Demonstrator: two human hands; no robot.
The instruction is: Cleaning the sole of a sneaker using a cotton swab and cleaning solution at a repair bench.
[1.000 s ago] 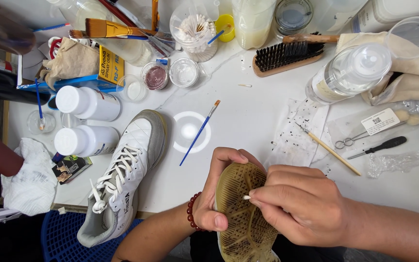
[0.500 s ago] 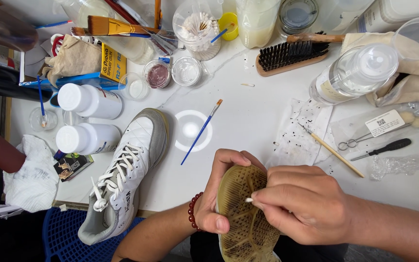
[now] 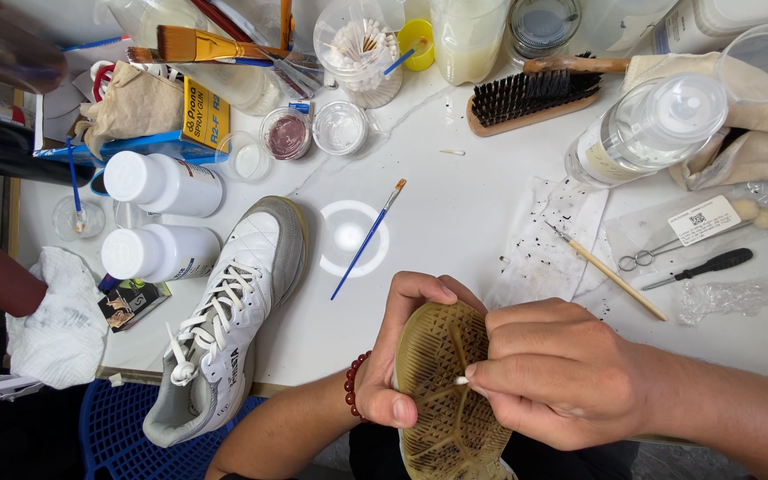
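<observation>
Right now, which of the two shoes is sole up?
The shoe held in the left hand, its tan sole facing up; the white shoe rests laces-up on the table.

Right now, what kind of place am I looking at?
Probably a shoe cleaning or repair bench: a white sneaker lies on the table, a scrub brush sits nearby, and both hands work on an upturned sole.

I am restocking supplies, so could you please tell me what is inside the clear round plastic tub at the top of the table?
The clear round plastic tub holds many white cotton swabs standing on end. How deep they go is hidden by the swabs themselves.
</observation>
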